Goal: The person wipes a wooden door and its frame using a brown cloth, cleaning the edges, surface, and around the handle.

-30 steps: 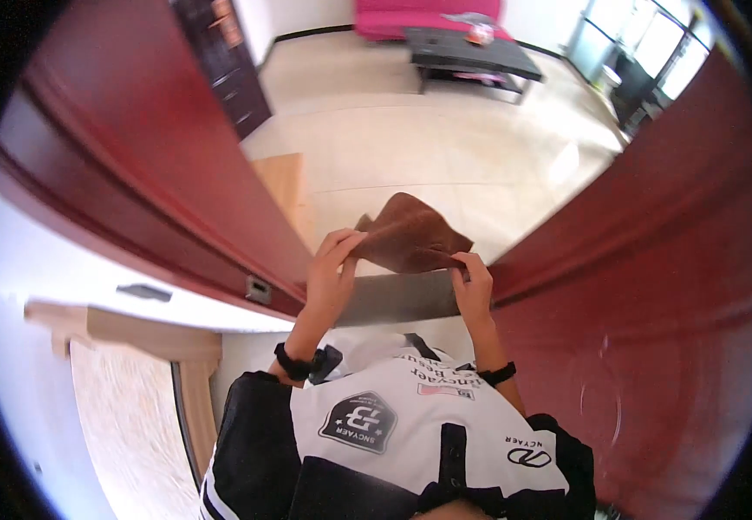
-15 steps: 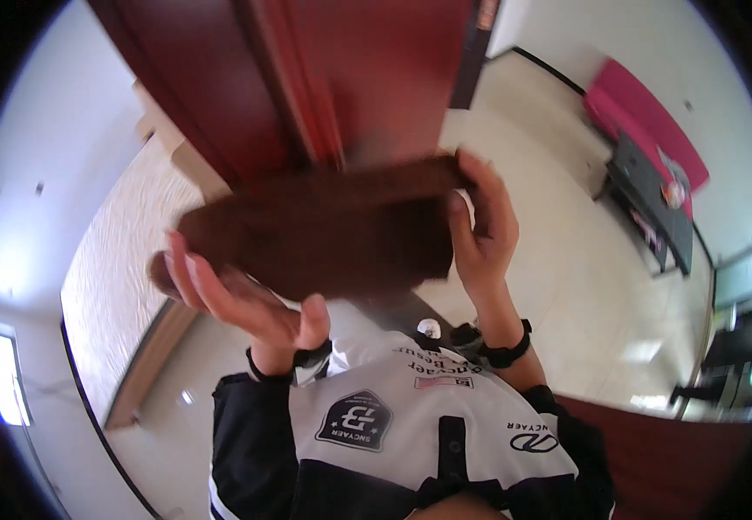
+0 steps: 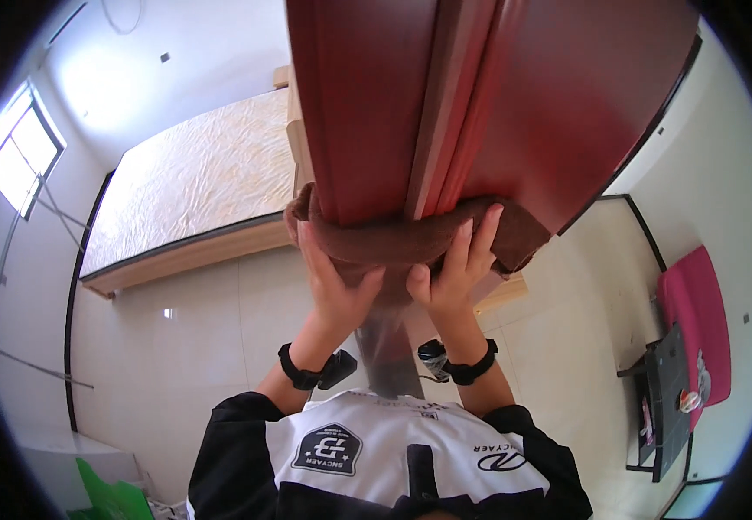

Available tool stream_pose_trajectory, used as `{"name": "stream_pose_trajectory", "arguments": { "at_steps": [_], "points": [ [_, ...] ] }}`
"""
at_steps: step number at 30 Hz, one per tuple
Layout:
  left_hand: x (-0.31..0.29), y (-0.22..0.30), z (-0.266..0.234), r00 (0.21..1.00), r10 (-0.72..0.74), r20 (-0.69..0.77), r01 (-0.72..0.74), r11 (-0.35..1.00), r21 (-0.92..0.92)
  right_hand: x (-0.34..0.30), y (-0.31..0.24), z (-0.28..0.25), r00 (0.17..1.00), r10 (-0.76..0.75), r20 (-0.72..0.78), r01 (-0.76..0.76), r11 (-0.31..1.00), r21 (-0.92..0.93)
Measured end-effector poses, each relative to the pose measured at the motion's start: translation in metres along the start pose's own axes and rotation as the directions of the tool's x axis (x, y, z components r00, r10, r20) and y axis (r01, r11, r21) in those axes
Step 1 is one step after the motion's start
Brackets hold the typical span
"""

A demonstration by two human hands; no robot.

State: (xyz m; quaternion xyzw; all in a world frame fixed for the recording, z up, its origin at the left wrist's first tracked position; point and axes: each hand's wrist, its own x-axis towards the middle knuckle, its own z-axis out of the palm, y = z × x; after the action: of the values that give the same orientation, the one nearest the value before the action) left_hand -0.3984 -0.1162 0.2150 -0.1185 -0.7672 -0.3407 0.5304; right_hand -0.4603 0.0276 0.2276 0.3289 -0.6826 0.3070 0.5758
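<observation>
A folded brown cloth (image 3: 376,245) lies across the lower part, as seen here, of a dark red wooden door or frame (image 3: 376,104), its ends bending round both sides. My left hand (image 3: 337,290) presses on the cloth's left half, fingers up along it and thumb toward the middle. On the right half, my right hand (image 3: 454,277) holds the cloth with its fingers over the upper fold and its thumb below. The two thumbs point toward each other, a small gap apart. Whatever part of the wood is behind the cloth is hidden.
To the left, a bed with a plastic-covered mattress (image 3: 194,165) has a wooden side rail. A dark low table (image 3: 660,399) and a pink sofa (image 3: 701,321) stand at the right. Thin metal poles (image 3: 12,260) are by the window; a green object (image 3: 111,494) is at lower left.
The brown cloth, held up between my hands before, now rests against the red wood and curves round it. Both hands have come closer together, and the view has swung leftward.
</observation>
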Motion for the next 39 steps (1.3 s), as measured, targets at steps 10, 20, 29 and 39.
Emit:
{"name": "stream_pose_trajectory", "arguments": {
  "at_steps": [10, 20, 29, 39],
  "points": [
    [-0.093, -0.017, 0.015, 0.987, -0.162, 0.018, 0.161, 0.986, 0.049, -0.106, -0.02, -0.008, 0.958, 0.171, 0.229, -0.203, 0.971, 0.123],
    [0.083, 0.062, -0.007, 0.996, 0.011, -0.083, -0.026, 0.983, -0.18, 0.094, -0.022, -0.043, 0.997, -0.069, -0.027, 0.074, 0.956, 0.284],
    [0.05, 0.047, 0.001, 0.983, -0.13, -0.129, 0.093, 0.962, -0.255, 0.063, -0.033, -0.018, 0.987, -0.086, -0.135, 0.121, 0.954, 0.275],
    [0.011, 0.025, 0.021, 0.985, -0.149, -0.092, 0.126, 0.968, -0.219, 0.011, -0.024, -0.007, 0.987, -0.012, -0.157, 0.048, 0.973, 0.227]
  ]
}}
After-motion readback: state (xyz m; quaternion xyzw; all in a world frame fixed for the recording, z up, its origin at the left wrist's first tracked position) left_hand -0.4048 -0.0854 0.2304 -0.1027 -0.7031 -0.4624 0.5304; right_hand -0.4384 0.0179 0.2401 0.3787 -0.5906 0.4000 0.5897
